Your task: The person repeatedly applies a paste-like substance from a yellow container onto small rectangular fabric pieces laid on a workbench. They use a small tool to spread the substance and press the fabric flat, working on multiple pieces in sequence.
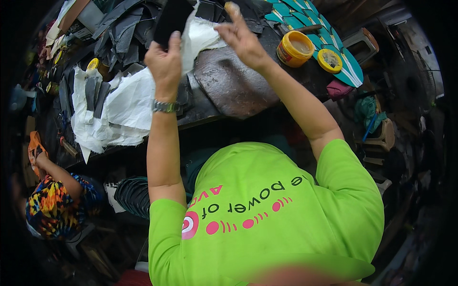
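Note:
My left hand [164, 59], with a metal watch on its wrist, is closed on a flat black piece of material [172, 23], thumb on its face. The piece stands raised, and the frame's top edge cuts it off. To its right, my right hand [244, 43] hangs above the table with its fingers apart. A pale yellowish smear covers the tip of its raised index finger. Below the hands lies a worn, shiny brown pad [234, 83]. Beside the right forearm stands an open yellow jar [292, 51] with pale paste inside; its yellow lid [329, 60] lies next to it.
Crumpled white sheets [126, 112] cover the table's left side under a heap of dark cut pieces [129, 28]. Teal striped pieces [350, 72] lie in overlapping rows at the right. A person in a colourful shirt [59, 202] is at the far left, near a wooden handle [69, 147].

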A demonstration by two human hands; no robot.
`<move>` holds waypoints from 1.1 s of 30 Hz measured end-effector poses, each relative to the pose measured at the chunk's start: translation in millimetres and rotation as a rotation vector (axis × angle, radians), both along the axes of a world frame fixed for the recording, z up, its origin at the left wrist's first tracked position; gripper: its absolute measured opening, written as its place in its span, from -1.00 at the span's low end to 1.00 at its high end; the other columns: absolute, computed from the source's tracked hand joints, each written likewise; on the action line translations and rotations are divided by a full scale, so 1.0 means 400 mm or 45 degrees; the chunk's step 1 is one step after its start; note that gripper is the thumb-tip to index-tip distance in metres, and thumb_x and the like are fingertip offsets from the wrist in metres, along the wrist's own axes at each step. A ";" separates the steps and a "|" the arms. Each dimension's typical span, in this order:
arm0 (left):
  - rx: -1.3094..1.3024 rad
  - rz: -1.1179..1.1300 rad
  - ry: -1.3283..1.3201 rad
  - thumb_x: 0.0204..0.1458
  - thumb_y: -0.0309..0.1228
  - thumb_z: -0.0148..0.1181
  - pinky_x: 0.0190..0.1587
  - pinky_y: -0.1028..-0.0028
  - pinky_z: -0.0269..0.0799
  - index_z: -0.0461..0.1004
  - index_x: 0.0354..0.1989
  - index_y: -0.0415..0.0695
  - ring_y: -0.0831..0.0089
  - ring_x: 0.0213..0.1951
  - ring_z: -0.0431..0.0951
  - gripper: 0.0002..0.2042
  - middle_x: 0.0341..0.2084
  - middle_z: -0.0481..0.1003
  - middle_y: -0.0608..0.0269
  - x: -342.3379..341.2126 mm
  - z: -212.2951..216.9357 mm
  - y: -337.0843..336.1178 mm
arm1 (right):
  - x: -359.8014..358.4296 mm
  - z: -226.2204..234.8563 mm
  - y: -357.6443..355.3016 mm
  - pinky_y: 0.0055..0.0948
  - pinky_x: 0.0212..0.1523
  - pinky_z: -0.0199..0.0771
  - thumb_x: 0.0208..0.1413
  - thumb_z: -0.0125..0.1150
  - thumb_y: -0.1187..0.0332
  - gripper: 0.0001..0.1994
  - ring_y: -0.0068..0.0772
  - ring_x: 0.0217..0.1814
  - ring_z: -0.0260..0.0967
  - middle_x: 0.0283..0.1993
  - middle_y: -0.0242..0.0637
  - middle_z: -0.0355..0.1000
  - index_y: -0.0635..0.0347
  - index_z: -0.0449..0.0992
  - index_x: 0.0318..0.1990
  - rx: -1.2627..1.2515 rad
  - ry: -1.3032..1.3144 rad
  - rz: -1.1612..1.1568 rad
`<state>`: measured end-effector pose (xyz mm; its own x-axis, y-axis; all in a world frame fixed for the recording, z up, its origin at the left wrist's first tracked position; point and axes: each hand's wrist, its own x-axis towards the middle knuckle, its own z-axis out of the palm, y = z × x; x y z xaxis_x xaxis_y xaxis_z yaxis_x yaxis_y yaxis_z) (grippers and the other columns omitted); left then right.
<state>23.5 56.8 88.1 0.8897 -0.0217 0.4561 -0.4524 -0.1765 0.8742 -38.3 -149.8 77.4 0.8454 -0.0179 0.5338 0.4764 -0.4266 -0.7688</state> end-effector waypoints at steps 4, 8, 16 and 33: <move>-0.388 -0.164 -0.074 0.21 -0.29 0.28 -0.46 0.63 0.28 0.59 -0.40 -0.22 0.71 -0.49 0.42 -0.76 -0.50 0.55 0.42 -0.049 0.083 0.055 | -0.172 -0.090 -0.014 -0.17 0.47 0.00 0.33 0.01 -0.03 -0.21 0.08 0.49 0.07 0.46 0.14 0.08 0.03 -0.22 0.53 -0.991 0.188 -0.179; -0.170 -0.346 0.003 0.23 -0.32 0.23 -0.43 0.53 0.30 0.57 -0.24 -0.25 0.61 -0.49 0.39 -0.79 -0.49 0.53 0.34 -0.136 0.097 0.047 | -0.239 -0.081 -0.088 -0.21 0.48 -0.02 0.33 -0.12 -0.19 -0.19 -0.09 0.54 0.03 0.50 0.05 0.05 0.08 -0.19 0.53 -0.305 0.623 -0.354; 0.707 -0.571 -0.258 0.13 -0.18 0.31 -0.20 0.31 0.52 0.50 0.08 -0.19 0.22 -0.26 0.60 -0.57 -0.24 0.55 0.04 -0.309 -0.071 -0.136 | -0.284 0.062 -0.244 -0.37 -0.06 0.43 0.34 0.12 0.14 -0.60 -0.24 -0.11 0.43 -0.14 -0.18 0.43 0.20 0.49 0.18 -0.503 -0.185 -0.578; 1.316 -0.372 -0.516 0.19 0.19 -0.01 0.42 -0.06 -0.11 0.16 0.41 -0.10 -0.05 0.43 0.06 -0.25 0.39 0.16 -0.09 -0.170 -0.197 -0.113 | -0.262 0.132 -0.383 -0.13 -0.03 0.50 0.22 -0.25 -0.40 -0.25 0.02 -0.06 0.54 -0.16 0.01 0.58 0.07 0.66 -0.07 -1.170 1.039 -1.005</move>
